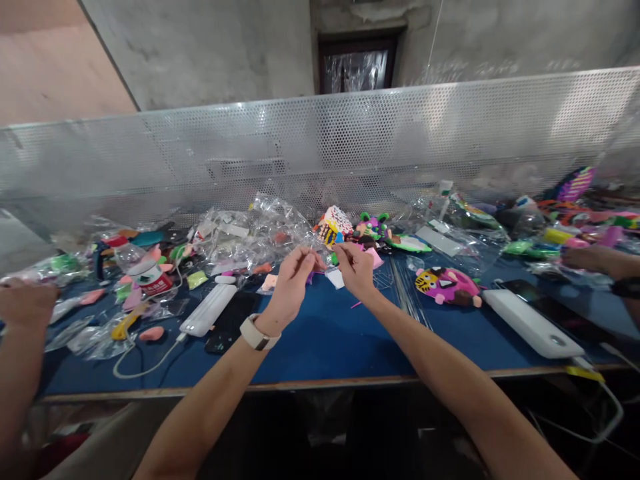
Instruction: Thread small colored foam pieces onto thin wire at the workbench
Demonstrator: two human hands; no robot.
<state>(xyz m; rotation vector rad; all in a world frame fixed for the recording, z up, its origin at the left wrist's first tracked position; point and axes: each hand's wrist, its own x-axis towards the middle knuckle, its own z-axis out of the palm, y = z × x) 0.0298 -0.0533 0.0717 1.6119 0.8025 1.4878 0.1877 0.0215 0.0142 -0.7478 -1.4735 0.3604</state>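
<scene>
My left hand [291,283], with a white-banded watch [261,333] at the wrist, is raised over the blue table, thumb and fingertips pinched together. Across a small gap, my right hand [356,268] is also closed in a pinch. Whatever sits between the fingertips is too small to make out. Just behind the hands are a colourful clay figure [334,227] with a white speckled top and a purple and green clay figure [375,227]. A small white card [335,277] lies between my hands on the table.
A white power bank [209,310] and dark phone [235,323] lie left; another power bank [533,323] and a pink clay animal [447,287] lie right. Clear plastic bags [260,233] lie before a perforated metal panel [280,143]. Other people's hands [27,301] appear at both sides.
</scene>
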